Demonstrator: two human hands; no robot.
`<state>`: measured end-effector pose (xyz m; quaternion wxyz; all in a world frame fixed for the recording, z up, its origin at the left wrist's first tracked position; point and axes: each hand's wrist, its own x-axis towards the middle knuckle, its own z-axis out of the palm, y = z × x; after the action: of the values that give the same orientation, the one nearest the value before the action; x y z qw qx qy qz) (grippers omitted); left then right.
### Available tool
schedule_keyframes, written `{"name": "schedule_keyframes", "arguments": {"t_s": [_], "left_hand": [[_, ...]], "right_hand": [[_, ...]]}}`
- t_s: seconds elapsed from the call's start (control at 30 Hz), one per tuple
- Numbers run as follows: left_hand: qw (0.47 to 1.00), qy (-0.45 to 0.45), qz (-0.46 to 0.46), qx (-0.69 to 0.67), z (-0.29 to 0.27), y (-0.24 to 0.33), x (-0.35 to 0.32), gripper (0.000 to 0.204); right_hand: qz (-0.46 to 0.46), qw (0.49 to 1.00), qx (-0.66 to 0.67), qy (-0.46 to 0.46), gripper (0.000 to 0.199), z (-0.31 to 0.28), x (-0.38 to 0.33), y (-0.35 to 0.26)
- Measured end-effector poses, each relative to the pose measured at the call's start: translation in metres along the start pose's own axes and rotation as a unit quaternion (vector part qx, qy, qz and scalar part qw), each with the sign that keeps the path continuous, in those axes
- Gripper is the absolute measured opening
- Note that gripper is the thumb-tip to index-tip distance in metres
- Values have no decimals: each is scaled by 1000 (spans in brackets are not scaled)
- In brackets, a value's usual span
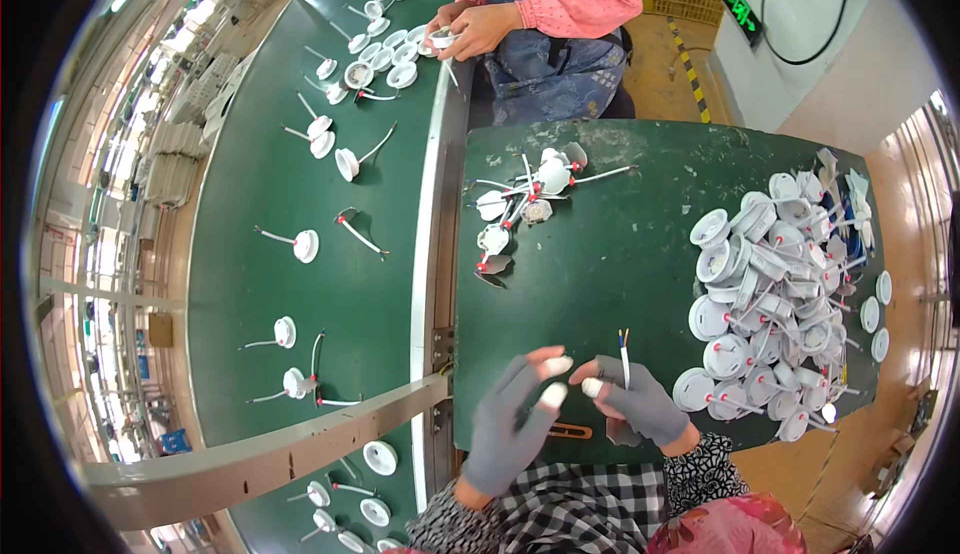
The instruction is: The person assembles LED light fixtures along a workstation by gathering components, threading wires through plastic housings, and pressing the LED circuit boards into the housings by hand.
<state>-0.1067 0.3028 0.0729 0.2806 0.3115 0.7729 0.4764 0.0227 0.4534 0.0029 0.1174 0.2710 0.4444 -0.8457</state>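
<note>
My left hand (pixel 513 426), in a grey glove with bare fingers and white-wrapped tips, is over the near edge of the green table. Its thumb and forefinger stand apart with nothing between them. Just to its right, my right hand (pixel 640 406), gloved the same way, is closed around a part mostly hidden under the fingers. From it a white cable (pixel 626 366) sticks up, its thin coloured wire ends bare at the top. A greyish plate edge (pixel 622 434) shows below the palm. An orange flat tool (pixel 570 432) lies between my hands.
White round lamp housings (pixel 730 357) with cables are heaped at right. Metal plates with red-tipped cables (pixel 537 192) lie at far left of the table (pixel 600 274). A metal-edged conveyor (pixel 365 284) carries lamp parts at left, crossed by a bar (pixel 290 444). A co-worker's hands (pixel 470 32) handle a lamp beyond.
</note>
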Motion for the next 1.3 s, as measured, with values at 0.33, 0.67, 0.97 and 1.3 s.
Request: {"name": "schedule_keyframes", "arguments": {"t_s": [0.33,0.67,0.97,1.3], "left_hand": [[823,-15,378,423,-30,77,-138,34],[656,-13,416,630,-61,170,-344,53],[992,90,92,-11,13,-6,-419,39],[919,87,24,-384,55,-131,-439,27]], "right_hand": [[-151,949,-264,-79,31,58,-21,164],[-174,950,-255,-43,26,106,-126,277],[-186,887,-421,-40,32,171,-225,256],[-240,816,-526,9,30,208,-221,291]]}}
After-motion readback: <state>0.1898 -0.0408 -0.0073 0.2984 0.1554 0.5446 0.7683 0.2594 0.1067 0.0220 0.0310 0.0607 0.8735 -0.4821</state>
